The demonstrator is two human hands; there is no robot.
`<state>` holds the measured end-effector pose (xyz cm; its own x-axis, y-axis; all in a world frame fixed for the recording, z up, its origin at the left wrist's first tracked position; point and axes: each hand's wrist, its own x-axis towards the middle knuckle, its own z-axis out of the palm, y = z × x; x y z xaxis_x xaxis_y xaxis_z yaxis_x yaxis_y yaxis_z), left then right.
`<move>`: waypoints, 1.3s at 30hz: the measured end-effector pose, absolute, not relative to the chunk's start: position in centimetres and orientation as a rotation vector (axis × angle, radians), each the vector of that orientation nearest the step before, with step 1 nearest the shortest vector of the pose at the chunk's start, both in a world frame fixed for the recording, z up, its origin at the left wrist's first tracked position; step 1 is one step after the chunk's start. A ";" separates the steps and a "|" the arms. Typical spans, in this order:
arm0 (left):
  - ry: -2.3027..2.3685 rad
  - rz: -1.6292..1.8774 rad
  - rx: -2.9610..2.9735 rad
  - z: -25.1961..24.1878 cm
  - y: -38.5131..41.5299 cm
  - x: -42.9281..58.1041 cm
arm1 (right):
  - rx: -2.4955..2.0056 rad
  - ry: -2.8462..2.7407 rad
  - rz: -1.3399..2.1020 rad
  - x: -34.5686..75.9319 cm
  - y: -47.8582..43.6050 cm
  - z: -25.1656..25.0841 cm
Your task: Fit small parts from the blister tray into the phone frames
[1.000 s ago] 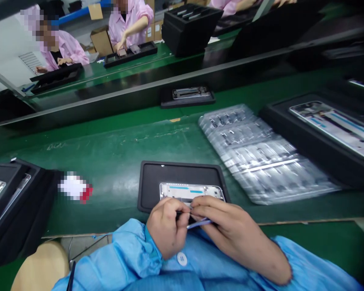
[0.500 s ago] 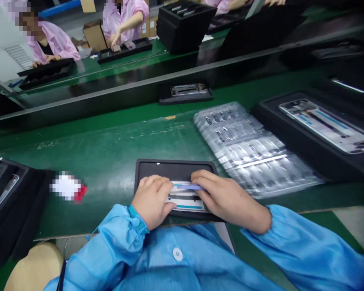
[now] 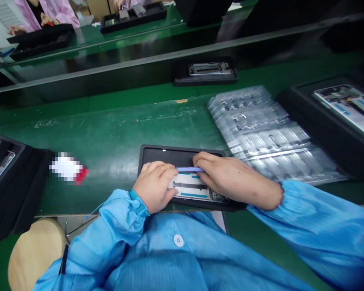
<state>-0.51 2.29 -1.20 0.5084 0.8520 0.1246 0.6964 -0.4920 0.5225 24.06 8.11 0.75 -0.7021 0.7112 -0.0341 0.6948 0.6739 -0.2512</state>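
A: Hands?
B: Left hand [image 3: 154, 186] curled on the phone frame [image 3: 191, 187], fingertips down, pressing, no pinch. Right hand [image 3: 233, 180] in from the other side, fingers over a blue pry tool [image 3: 189, 169]. Looks pinched, but the thumb's hidden, so can't tell exactly.

A: Frame where?
B: Flat in a black tray [image 3: 182, 152], lower half, long side toward the person. Tool lies along its upper edge, touching.

A: Surface?
B: Scuffed green mat [image 3: 103, 129]. Just right of the tray, a plastic-wrapped pack [image 3: 255, 129] of small parts. Past that, a big tray [image 3: 294, 117] with a second frame [image 3: 344, 107]. Farther up, a small tray [image 3: 206, 82] holding a metal frame [image 3: 210, 69]. Left side, a black case [image 3: 21, 178], and beside it a white-and-red thing [image 3: 67, 168], too blurred to name.

A: Room?
B: Dark rail [image 3: 182, 53] along the mat's far side. Beyond it, a second green bench [image 3: 87, 30] with trays, and co-workers in pink smocks [image 3: 50, 10], one with hands on a tray [image 3: 41, 37]. Cardboard boxes [image 3: 98, 6], wall vent [image 3: 6, 10]. Person's in a blue smock [image 3: 315, 230], tan stool [image 3: 33, 252] bottom left.
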 end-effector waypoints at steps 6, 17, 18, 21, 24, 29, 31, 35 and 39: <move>1.315 0.530 2.291 -1.4 2.2 -0.4 | -1.114 -2.732 0.598 23.6 8.9 1.3; 1.336 0.533 2.257 -1.4 2.1 -0.4 | -1.031 -2.873 0.534 24.2 9.6 1.5; 1.341 0.534 2.254 -1.4 2.0 -0.4 | -1.007 -2.919 0.522 24.2 9.8 1.5; 1.351 0.535 2.244 -1.6 2.0 -0.4 | -0.962 -3.000 0.499 24.1 10.5 1.6; 1.353 0.530 2.236 -1.6 2.0 -0.4 | -0.922 -3.019 0.494 24.0 10.7 1.6; 1.360 0.532 2.221 -1.4 2.1 -0.3 | -0.870 -2.966 0.535 24.3 10.4 1.7; 1.361 0.540 2.214 -1.4 2.1 -0.3 | -0.850 -2.956 0.586 24.4 10.3 1.7; 1.364 0.553 2.197 -1.5 2.1 -0.3 | -0.870 -2.965 0.605 24.0 10.3 2.0; 1.362 0.557 2.187 -1.6 2.0 -0.3 | -0.897 -3.013 0.540 23.4 10.5 2.4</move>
